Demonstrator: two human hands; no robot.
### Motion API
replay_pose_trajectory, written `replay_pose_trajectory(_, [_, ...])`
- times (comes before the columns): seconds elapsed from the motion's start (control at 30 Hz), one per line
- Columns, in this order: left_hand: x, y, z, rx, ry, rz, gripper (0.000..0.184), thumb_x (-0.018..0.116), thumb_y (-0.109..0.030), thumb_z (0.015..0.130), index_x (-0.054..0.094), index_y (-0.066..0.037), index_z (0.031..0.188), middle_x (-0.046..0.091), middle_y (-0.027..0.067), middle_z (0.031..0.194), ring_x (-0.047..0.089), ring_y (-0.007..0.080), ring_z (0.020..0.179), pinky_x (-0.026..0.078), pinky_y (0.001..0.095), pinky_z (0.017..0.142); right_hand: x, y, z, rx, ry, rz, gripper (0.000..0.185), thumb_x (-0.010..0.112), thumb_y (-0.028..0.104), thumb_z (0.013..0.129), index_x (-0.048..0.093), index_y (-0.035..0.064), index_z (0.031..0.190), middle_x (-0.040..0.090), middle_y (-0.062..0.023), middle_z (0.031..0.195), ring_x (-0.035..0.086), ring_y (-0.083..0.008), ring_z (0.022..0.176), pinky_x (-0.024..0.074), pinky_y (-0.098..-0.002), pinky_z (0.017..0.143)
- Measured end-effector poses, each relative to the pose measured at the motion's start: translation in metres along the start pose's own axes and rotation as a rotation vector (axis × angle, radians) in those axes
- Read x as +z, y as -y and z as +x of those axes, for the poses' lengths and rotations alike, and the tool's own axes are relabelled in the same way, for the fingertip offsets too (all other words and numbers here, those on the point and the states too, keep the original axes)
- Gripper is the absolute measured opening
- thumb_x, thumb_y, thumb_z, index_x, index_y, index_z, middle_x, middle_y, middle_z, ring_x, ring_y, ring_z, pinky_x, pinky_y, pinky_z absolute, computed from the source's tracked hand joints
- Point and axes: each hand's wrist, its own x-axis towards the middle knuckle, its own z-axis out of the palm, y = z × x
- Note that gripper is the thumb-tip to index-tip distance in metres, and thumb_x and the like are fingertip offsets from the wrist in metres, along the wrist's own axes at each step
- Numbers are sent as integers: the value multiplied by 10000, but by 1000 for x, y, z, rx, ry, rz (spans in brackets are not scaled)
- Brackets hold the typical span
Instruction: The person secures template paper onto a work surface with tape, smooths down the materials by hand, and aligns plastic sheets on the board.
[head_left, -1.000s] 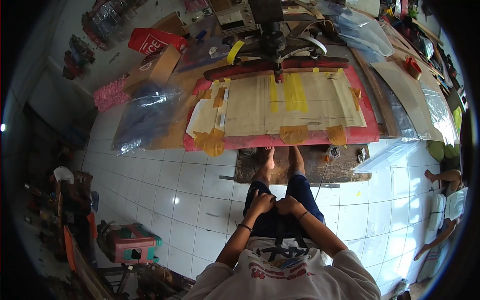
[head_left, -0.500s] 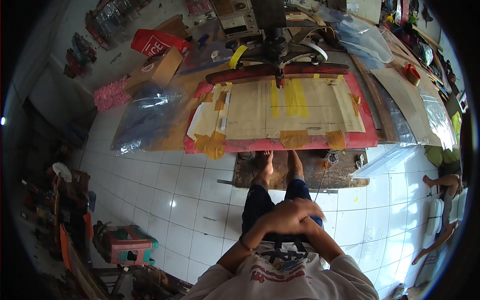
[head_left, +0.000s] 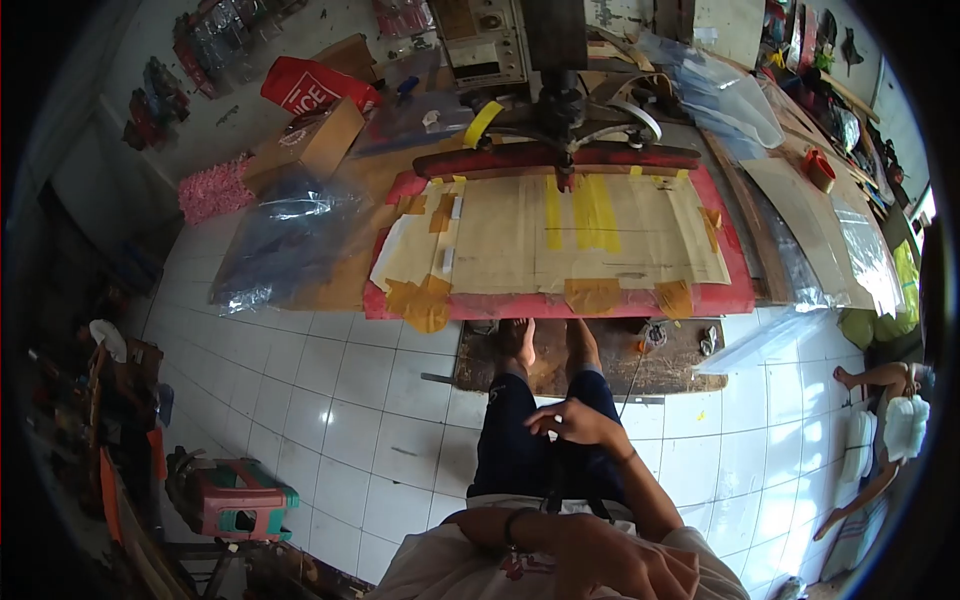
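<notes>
My left hand [head_left: 615,562] lies across my chest near the camera, its fingers extended against my light shirt [head_left: 430,560] by my right arm. It holds nothing I can see. My right hand [head_left: 575,422] hangs in front of my dark shorts [head_left: 510,430], palm down, fingers loosely bent and apart, with nothing in them. Beyond both hands, a red-edged board [head_left: 740,270] carries a tan paper sheet [head_left: 500,230] fixed with brown tape [head_left: 420,302] and yellow strips [head_left: 597,215]. A dark press head [head_left: 566,110] with a long red bar [head_left: 450,160] stands over its far edge.
Clear plastic sheets [head_left: 290,235] and a cardboard box [head_left: 305,145] lie left of the board. A red tape roll [head_left: 819,170] rests at right. My feet are on a wooden platform [head_left: 620,375]. A stool [head_left: 235,500] stands left; another person's leg [head_left: 875,376] shows at right.
My hands have come apart. The left has moved from over the right wrist back to my chest; the right now shows in front of my shorts. The view has shifted slightly.
</notes>
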Motion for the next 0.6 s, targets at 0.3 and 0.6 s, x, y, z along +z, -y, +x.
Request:
replay_pose_trajectory(0.3, [-3, -9, -16, 79, -4, -7, 229, 654, -225, 921, 694, -26, 1028, 645, 138, 1025, 617, 302, 980, 465, 374, 854, -139, 195, -5, -171, -860, -843, 301, 639, 223, 884, 656, 79, 1148, 626, -141, 1193, 573, -363, 1118, 452, -462, 938])
replay_pose_trajectory(0.6, [-13, -16, -27, 113, 7, -24, 223, 636, -195, 940, 699, -6, 1042, 645, 159, 1016, 630, 317, 947, 492, 376, 816, -166, 153, 22, 195, -638, -1265, 537, 482, 442, 977, 456, 180, 1445, 353, -117, 1540, 264, -318, 1448, 153, -487, 1193])
